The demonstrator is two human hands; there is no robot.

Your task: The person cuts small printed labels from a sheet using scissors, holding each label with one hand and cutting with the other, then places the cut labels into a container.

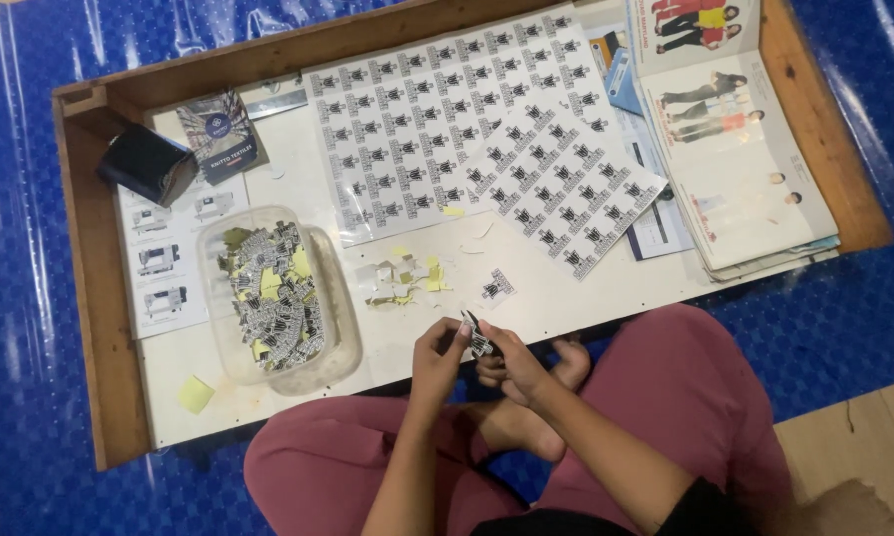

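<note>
Hands, left hand (pixel 437 355) and right hand (pixel 506 359), both pinching small black-and-white label (pixel 480 342).

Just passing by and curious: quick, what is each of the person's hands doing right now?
Left hand: fingers pinched shut on the small printed sticker.
Right hand: also closed on the same sticker, from the other side.

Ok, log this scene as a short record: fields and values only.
setting: person sits cross-legged at a low wooden tray table on a blue floor
left hand: fingers pinch a small label
right hand: fingers on the same label
tub: clear plastic, holds cut labels, left of the hands
sheets: two printed label sheets, overlapping, at the table's far side
scraps: yellow and white paper bits between tub and sheets
magazines: stacked at the right end
box: dark, at the far left corner
</note>
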